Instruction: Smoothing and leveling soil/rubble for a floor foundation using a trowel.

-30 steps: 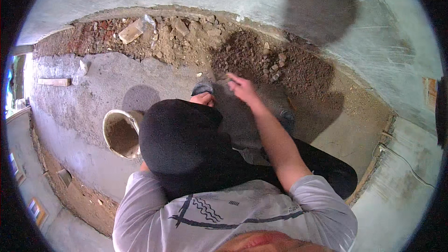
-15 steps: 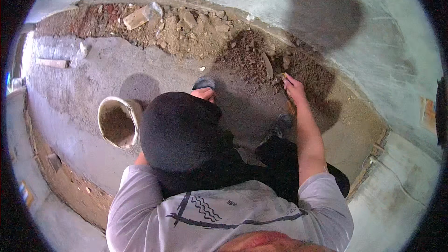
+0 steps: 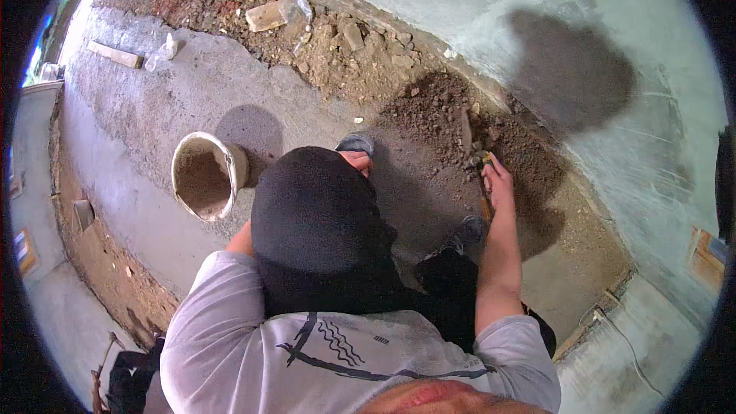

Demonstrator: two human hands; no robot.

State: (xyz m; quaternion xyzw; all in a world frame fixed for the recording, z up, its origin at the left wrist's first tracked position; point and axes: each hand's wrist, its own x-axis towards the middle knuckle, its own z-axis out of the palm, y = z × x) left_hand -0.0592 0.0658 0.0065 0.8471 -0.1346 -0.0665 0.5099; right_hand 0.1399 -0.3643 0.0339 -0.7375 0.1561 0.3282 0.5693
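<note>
My right hand [image 3: 500, 184] is closed around a slim hand tool with an orange handle [image 3: 486, 207], at the near edge of a heap of dark crumbly soil [image 3: 429, 111]. A yellow bit shows past the fingertips; the tool's working end cannot be made out. Just beyond lies a long narrow brownish piece [image 3: 466, 129] in the soil. My left arm passes behind my bent knee [image 3: 314, 215]. Past the knee my left hand [image 3: 358, 161] shows only in part, fingers curled in, next to the dark toe of my shoe [image 3: 355, 142]. What it holds, if anything, is hidden.
A whitish bucket [image 3: 238, 165] with soil inside stands to the left. Rubble [image 3: 337, 54] with a brick-like block [image 3: 268, 15] lines the foot of the far wall. A wooden strip [image 3: 115, 54] and a clear plastic piece [image 3: 163, 52] lie far left. A cable [image 3: 629, 349] hangs at the right.
The view has swung, so the bucket and rubble sit differently in it. My right hand has drawn slightly nearer to me with the tool. My left hand stays beside the shoe.
</note>
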